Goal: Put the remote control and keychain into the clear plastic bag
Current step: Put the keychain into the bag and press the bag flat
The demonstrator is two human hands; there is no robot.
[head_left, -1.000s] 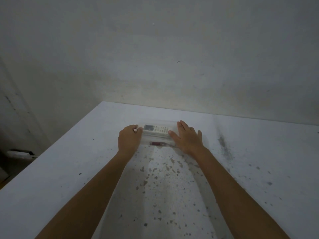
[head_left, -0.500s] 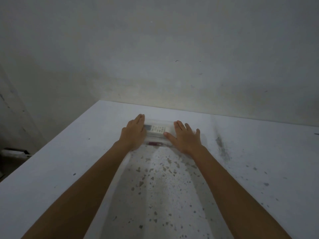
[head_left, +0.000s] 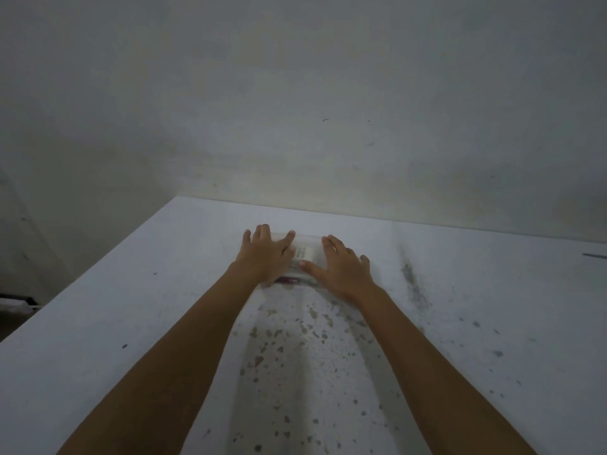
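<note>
The clear plastic bag (head_left: 308, 239) lies flat on the white table near the back wall. Inside it I see part of the white remote control (head_left: 303, 252) and, nearer me, a dark red keychain (head_left: 289, 280). My left hand (head_left: 267, 254) lies palm down on the bag's left half, fingers spread, hiding much of the remote. My right hand (head_left: 340, 269) presses flat on the bag's right end, its thumb resting across the remote's near edge. Neither hand grips anything.
The white table (head_left: 131, 307) is speckled with dark spots toward me and has a dark smear (head_left: 409, 274) to the right of my hands. A grey wall (head_left: 295, 110) rises right behind the bag. The table's left edge drops off to a dim floor.
My left hand opened from a curled hold at the bag's left end and slid rightward, flat over the bag. The hands are closer together; less of the remote shows.
</note>
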